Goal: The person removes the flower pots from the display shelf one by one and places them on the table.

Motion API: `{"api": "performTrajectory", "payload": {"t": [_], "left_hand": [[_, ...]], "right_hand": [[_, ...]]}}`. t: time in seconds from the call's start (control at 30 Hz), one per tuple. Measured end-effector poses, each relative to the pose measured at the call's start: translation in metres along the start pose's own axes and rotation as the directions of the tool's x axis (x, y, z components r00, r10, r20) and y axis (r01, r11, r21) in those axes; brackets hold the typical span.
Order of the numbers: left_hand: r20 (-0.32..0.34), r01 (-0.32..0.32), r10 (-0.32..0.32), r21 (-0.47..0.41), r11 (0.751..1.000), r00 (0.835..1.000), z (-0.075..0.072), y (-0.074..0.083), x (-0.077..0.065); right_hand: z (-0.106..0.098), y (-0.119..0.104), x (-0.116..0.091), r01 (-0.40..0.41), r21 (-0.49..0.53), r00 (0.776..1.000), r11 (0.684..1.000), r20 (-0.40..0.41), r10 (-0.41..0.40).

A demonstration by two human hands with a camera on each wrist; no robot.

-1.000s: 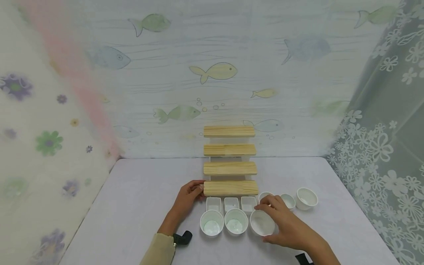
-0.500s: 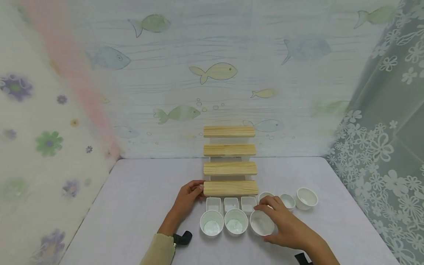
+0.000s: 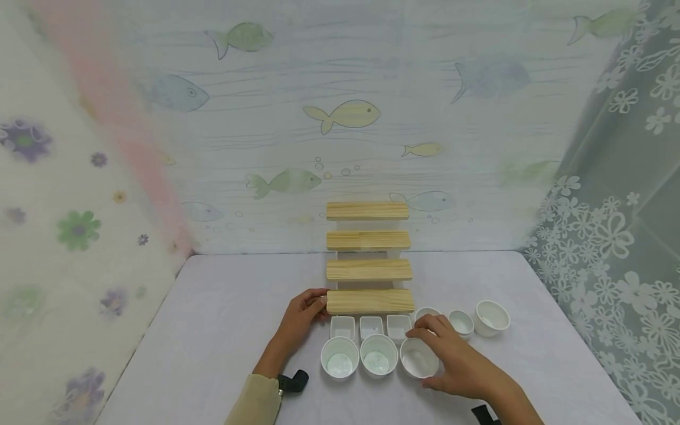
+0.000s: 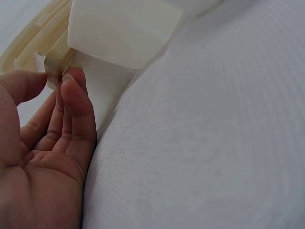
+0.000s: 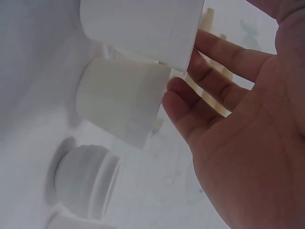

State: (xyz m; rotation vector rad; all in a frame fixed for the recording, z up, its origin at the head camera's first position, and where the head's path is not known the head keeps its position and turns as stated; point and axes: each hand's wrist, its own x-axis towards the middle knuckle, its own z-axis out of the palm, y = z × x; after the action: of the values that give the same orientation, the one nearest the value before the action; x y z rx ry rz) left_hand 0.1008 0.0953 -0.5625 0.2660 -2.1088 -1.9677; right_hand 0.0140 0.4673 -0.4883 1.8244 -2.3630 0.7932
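Note:
At the centre of the head view stands a stepped rack [image 3: 370, 301] with pale wooden slats on white supports. My left hand [image 3: 300, 319] pinches the left end of its lowest slat; in the left wrist view the thumb and fingertips meet at the slat end [image 4: 58, 56]. My right hand [image 3: 461, 360] holds a round white bowl [image 3: 419, 358] by the rim, fingers at the far side and thumb at the near side. This bowl ends a front row beside two more round bowls [image 3: 339, 358]. Three square white cups [image 3: 371, 328] stand between that row and the rack.
More small white bowls stand right of the rack: one partly behind my right hand, a ridged one [image 3: 461, 323], and a larger one [image 3: 491, 319]. A white cloth covers the table [image 3: 228, 330]. A fish-patterned backdrop [image 3: 340, 153] rises behind the rack.
The bowl in my right hand has shifted very slightly left, toward the two other front bowls. My left hand stays at the slat end.

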Motion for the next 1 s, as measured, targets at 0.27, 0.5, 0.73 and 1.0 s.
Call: {"api": "performTrajectory", "payload": {"t": [0.27, 0.5, 0.73, 1.0], "left_hand": [[-0.006, 0.002, -0.002, 0.009, 1.000, 1.000, -0.0006, 0.0002, -0.0002], [-0.005, 0.001, -0.001, 0.012, 1.000, 1.000, -0.0009, -0.0007, 0.0001], [-0.005, 0.005, -0.005, 0.000, 1.000, 1.000, -0.0011, -0.0004, -0.0007], [-0.007, -0.001, 0.001, 0.012, 1.000, 1.000, -0.0005, 0.0000, 0.0004]], "right_hand": [[0.0021, 0.0012, -0.0011, -0.003, 0.005, 1.000, 1.000, 0.010, 0.003], [0.0019, 0.0015, -0.0007, 0.003, 0.002, 1.000, 1.000, -0.003, -0.003], [0.0017, 0.0007, -0.0007, -0.015, 0.012, 1.000, 1.000, 0.001, 0.015], [0.0012, -0.0008, 0.0026, -0.068, 0.008, 0.996, 0.998, -0.060, 0.068]]}}
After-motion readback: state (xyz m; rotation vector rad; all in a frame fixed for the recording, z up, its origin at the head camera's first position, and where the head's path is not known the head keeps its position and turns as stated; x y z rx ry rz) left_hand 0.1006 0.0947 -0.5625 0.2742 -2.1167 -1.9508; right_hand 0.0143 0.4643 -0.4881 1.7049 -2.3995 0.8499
